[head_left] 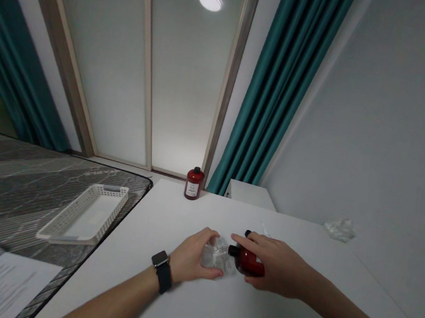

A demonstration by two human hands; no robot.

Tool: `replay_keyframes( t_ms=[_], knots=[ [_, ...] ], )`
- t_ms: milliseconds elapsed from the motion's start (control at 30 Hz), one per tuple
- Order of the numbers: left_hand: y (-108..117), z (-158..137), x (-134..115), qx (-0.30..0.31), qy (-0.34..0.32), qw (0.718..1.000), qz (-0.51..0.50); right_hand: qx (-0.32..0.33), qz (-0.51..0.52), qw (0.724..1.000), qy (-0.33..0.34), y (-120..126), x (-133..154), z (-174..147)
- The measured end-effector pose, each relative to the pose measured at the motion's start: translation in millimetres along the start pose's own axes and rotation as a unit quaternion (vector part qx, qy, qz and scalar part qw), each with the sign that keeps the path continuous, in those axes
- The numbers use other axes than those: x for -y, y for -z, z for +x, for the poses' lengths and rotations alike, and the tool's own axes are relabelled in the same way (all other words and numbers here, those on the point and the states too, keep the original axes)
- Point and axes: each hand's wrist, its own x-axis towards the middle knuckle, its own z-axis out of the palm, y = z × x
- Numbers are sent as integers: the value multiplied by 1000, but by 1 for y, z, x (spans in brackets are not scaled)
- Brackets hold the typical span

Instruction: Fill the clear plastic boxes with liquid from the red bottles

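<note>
Teal on the curtain (pixel 292 86) at upper right, darker teal on the curtain (pixel 7 46) at upper left. Pale grey-green on the frosted door panels (pixel 189 75) at top centre, edged in beige and brown. Light grey on the wall (pixel 391 122) at right. Plain white across the table (pixel 108 279) at bottom centre. Deep red on the upright bottle (pixel 193 183) near centre, with black cap and white label; matching red and black on the tilted bottle (pixel 250 264) at lower right of centre. Colourless, see-through plastic (pixel 212 255) beside it. Black on the watch (pixel 162 272). Dark grey with pale veins and stripes on the marbled surface (pixel 44 171) at left, bearing a white, hole-patterned basket (pixel 87 216).
</note>
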Motion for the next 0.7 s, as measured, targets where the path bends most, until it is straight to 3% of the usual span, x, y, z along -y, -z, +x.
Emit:
replay_keyframes(
  t_ms=[700],
  knots=[
    [2, 1, -3, 7, 12, 1000, -9, 9, -2, 1000, -5, 2, 1, 1]
  ],
)
